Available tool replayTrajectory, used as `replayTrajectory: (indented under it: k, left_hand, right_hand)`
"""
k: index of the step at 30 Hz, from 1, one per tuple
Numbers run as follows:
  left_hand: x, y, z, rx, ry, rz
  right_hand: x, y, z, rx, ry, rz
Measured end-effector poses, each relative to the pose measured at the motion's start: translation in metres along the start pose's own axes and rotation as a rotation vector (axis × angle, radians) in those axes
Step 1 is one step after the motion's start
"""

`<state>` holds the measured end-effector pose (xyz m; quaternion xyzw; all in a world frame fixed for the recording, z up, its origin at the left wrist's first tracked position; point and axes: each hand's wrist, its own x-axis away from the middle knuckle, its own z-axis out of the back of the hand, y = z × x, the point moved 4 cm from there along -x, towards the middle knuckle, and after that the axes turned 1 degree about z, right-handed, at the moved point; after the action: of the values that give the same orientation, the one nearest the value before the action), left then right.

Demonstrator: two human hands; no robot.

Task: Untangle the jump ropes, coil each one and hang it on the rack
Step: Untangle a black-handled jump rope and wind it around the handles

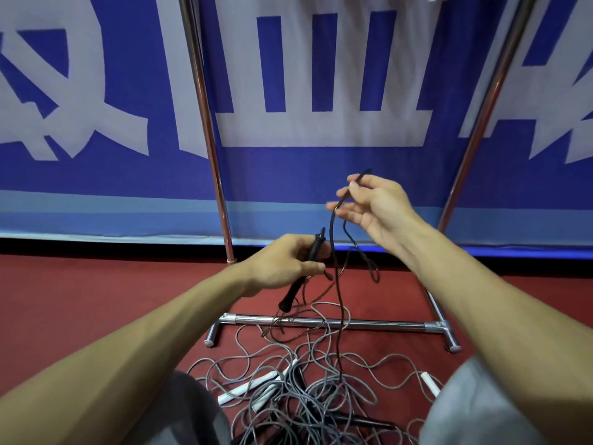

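My left hand (285, 263) grips a black jump rope handle (300, 277), which points down and left. My right hand (375, 207) is raised higher and pinches the black rope cord (335, 252) between thumb and fingers; the cord hangs down from it in loops to the floor. On the red floor between my knees lies a tangled pile of grey ropes (308, 383) with white handles (248, 385) and another black handle (362, 420). The chrome rack (356, 323) stands just behind the pile, with its two uprights rising on either side of my hands.
A blue banner with large white characters (317, 91) hangs close behind the rack. The rack's left upright (208, 133) and right upright (484, 120) lean outward in view. My knees in grey trousers (481, 409) frame the pile.
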<state>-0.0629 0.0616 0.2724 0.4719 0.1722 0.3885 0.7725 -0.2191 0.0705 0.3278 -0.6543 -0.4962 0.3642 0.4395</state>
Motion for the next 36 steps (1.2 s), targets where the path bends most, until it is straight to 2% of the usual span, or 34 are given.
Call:
replayTrajectory:
  k: [4, 11, 16, 21, 26, 31, 33, 36]
  left_hand:
    - [0.001, 0.014, -0.018, -0.067, -0.068, -0.072]
    - [0.009, 0.029, -0.024, 0.171, -0.036, -0.064]
    - [0.014, 0.046, -0.002, 0.395, 0.213, -0.149]
    - [0.02, 0.053, 0.024, 0.54, 0.433, -0.183]
    - [0.024, 0.05, 0.05, 0.668, 0.663, -0.223]
    - [0.026, 0.037, 0.069, 0.838, 0.793, -0.235]
    - [0.025, 0.029, 0.072, 0.85, 0.823, -0.224]
    - [0.022, 0.023, 0.069, 0.802, 0.795, -0.198]
  right_hand:
    - [-0.004, -0.001, 0.011, -0.354, 0.15, -0.011]
    - [-0.005, 0.008, 0.02, -0.352, 0.218, -0.083]
    - [-0.001, 0.022, 0.019, -0.064, 0.185, -0.207]
    - [0.006, 0.038, 0.002, 0.479, -0.128, -0.216]
    - [0.016, 0.066, -0.004, 0.663, -0.213, -0.294]
    - [0.032, 0.082, -0.011, 0.905, -0.542, -0.383]
    - [0.033, 0.084, -0.015, 0.893, -0.543, -0.362]
    - [0.027, 0.078, -0.017, 0.809, -0.4, -0.29]
